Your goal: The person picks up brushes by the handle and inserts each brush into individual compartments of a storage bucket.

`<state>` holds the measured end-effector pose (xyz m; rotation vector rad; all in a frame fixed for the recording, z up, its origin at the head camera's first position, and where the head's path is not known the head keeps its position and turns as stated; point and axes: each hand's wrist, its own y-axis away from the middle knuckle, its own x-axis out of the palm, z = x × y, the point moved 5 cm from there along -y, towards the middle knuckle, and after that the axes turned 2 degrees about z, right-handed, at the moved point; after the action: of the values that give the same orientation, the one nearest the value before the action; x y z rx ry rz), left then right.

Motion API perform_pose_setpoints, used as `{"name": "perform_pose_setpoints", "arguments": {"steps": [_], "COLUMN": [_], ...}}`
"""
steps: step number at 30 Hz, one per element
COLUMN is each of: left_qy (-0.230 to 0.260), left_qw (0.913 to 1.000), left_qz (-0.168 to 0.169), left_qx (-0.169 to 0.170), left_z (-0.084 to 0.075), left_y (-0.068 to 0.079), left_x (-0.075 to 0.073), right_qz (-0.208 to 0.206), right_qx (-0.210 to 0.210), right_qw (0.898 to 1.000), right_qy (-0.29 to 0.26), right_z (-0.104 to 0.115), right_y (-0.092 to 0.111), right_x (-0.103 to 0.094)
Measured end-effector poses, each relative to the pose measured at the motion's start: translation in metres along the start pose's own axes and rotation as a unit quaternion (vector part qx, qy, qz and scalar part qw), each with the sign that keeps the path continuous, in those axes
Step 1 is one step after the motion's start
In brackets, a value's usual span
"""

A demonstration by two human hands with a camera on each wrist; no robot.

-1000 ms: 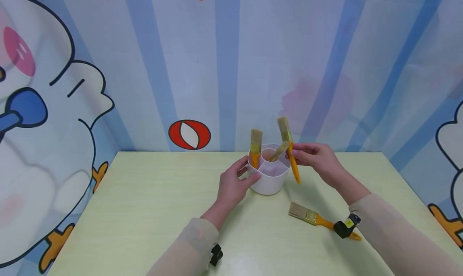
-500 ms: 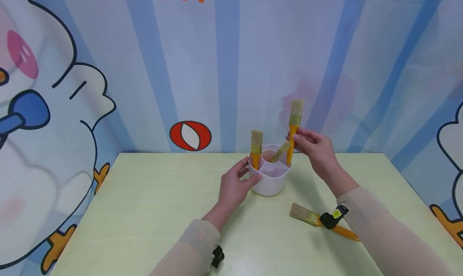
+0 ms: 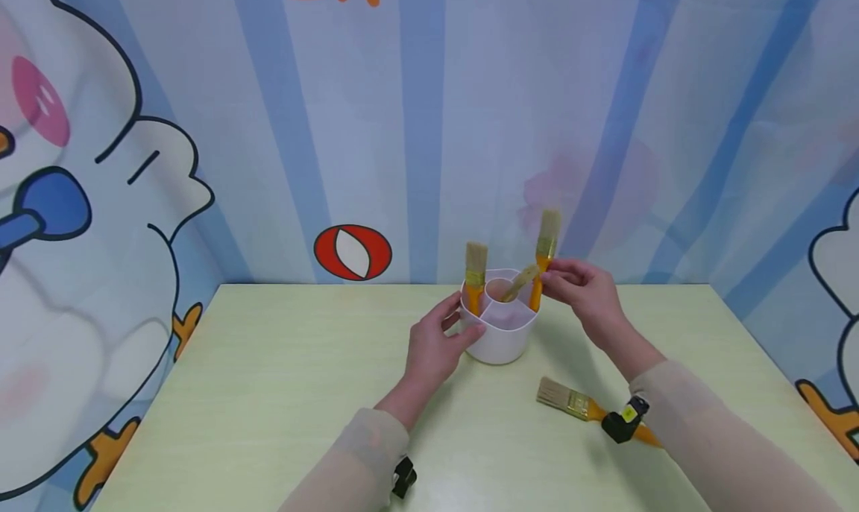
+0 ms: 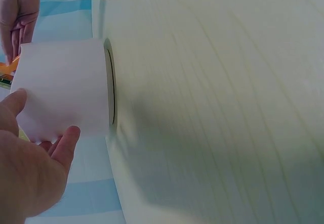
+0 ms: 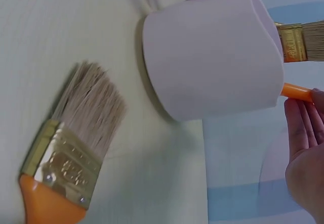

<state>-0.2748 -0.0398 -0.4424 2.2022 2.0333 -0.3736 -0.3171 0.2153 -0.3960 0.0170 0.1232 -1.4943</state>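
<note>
A white divided organizer cup (image 3: 498,343) stands on the table, and my left hand (image 3: 435,346) grips its left side, thumb in front. My right hand (image 3: 590,299) pinches the orange handle of an upright paintbrush (image 3: 548,232), bristles up. This handle's lower end is inside the cup's right compartment, as the right wrist view also shows the orange handle (image 5: 297,92) passing behind the rim. Another paintbrush (image 3: 476,264) stands bristles up in the left compartment. From the round middle compartment a third brush (image 3: 522,281) leans to the right. The front compartment holds nothing visible.
One more paintbrush (image 3: 564,398) lies on the table (image 3: 302,393) under the right forearm, its bristles toward the left. A striped cartoon backdrop (image 3: 423,124) rises behind the table's far edge. Black wrist cameras sit on both sleeves.
My right hand raised the brush, turned it upright over the right compartment, then lowered it so its handle went into the cup. The left hand stays on the cup.
</note>
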Motion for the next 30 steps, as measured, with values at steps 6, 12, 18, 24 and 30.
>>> {"name": "perform_pose_setpoints", "arguments": {"steps": [6, 12, 18, 24, 30], "left_qy": [-0.001, -0.001, -0.004, -0.002, -0.002], "left_qw": [1.0000, 1.0000, 1.0000, 1.0000, 0.9999], "left_qz": [0.000, -0.003, -0.003, -0.002, -0.009], "left_qx": [0.002, -0.003, -0.007, -0.009, -0.007], "left_z": [0.000, 0.001, 0.001, 0.000, -0.001], "left_y": [0.000, -0.001, 0.000, 0.000, 0.000], "left_x": [0.000, 0.000, 0.001, 0.000, -0.004], "right_qz": [0.005, 0.027, 0.043, 0.063, 0.085], "right_qx": [-0.002, -0.018, -0.010, -0.006, 0.004], "right_qw": [0.999, 0.997, 0.993, 0.981, 0.976], "right_qy": [0.035, 0.072, 0.109, 0.183, 0.199], "right_z": [-0.005, -0.002, 0.002, 0.004, 0.006], "right_y": [0.003, 0.002, 0.000, -0.002, -0.009], "right_x": [-0.001, 0.003, 0.007, 0.008, 0.012]}}
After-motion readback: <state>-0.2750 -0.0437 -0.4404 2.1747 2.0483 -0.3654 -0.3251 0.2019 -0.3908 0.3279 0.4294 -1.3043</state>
